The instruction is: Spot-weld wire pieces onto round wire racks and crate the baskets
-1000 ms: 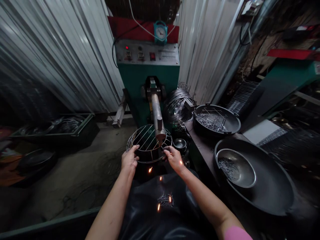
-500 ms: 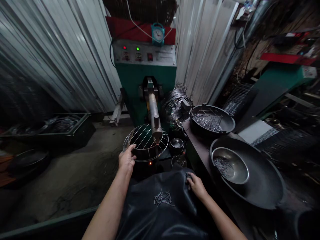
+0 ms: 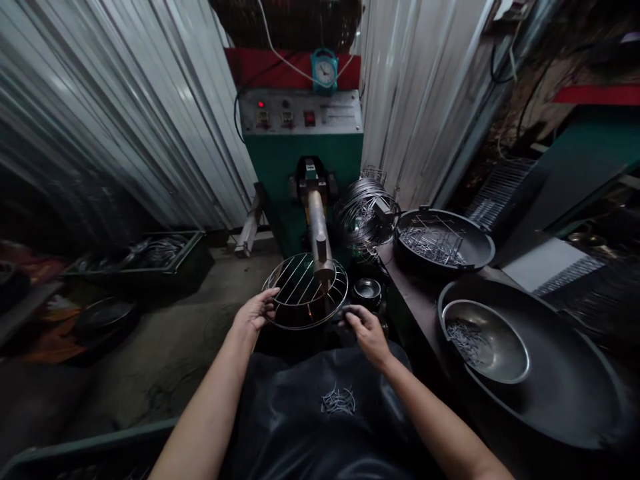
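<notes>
My left hand (image 3: 256,310) grips the near left rim of a round wire rack (image 3: 295,306) with parallel bars across its top ring. The rack sits around the lower end of a metal electrode arm (image 3: 320,243) on a green spot welder (image 3: 270,160). By the rack's near right rim is my right hand (image 3: 367,333), its fingers pinched together; what they hold, if anything, is too small to make out. Short curved wire pieces (image 3: 339,401) lie in a small heap on the black apron (image 3: 285,413) over my lap.
At the right, a bench carries a large dark pan (image 3: 565,373) holding a metal bowl (image 3: 510,347) of wire pieces. Behind it stands another pan (image 3: 477,250) with wire parts. A wire bundle (image 3: 367,213) is beside the welder. A green crate (image 3: 195,267) stands left.
My right hand has risen from the apron's edge to the rack's right rim. My left hand still grips the rack. The green panel light has gone off, and the view has shifted slightly.
</notes>
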Available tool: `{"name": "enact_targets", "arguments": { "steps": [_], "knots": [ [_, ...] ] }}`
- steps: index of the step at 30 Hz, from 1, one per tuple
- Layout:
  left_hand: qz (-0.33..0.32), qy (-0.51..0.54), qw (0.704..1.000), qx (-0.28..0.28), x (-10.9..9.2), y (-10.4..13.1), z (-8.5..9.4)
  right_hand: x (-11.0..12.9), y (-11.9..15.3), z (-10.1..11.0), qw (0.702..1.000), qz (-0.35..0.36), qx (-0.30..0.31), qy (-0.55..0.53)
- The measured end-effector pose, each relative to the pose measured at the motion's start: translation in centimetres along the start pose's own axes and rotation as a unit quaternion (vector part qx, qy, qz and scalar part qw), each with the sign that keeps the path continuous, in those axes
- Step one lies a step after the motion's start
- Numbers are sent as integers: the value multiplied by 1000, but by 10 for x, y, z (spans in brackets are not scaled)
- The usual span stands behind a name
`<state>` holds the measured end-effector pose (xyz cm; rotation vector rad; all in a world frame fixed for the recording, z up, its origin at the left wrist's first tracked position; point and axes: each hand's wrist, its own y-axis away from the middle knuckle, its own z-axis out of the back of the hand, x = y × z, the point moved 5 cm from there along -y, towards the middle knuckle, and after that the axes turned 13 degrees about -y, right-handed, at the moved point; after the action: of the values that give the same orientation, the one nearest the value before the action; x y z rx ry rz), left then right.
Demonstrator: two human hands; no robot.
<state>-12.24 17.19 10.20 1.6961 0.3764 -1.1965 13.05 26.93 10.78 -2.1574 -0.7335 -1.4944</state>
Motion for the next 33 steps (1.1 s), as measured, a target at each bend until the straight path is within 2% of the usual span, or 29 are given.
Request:
{"name": "enact_targets", "arguments": {
  "steps": [2, 5, 8, 11, 17, 28, 33],
  "knots": [
    [5, 29, 1000, -10, 7, 6, 0, -2, -15, -23, 999, 19, 26, 37],
    [-39, 46, 998, -35, 9, 14, 3, -11, -25, -38, 990, 37, 60, 121],
    [-95, 35, 994, -31, 6, 18, 2, -18, -27, -36, 981, 40, 66, 176],
    [-117, 19, 992, -40, 4, 20, -1, -18, -27, -30, 982, 28, 51, 179],
    [-111, 31, 992, -46, 8, 21, -6, -14, -28, -27, 989, 30, 35, 143],
    [-106, 36, 993, -40, 3, 18, -12, -10, -40, -23, 991, 41, 46, 121],
    [-79, 26, 994, -69, 6, 11, -12, -9, -45, -23, 991, 28, 39, 121]
  ]
}}
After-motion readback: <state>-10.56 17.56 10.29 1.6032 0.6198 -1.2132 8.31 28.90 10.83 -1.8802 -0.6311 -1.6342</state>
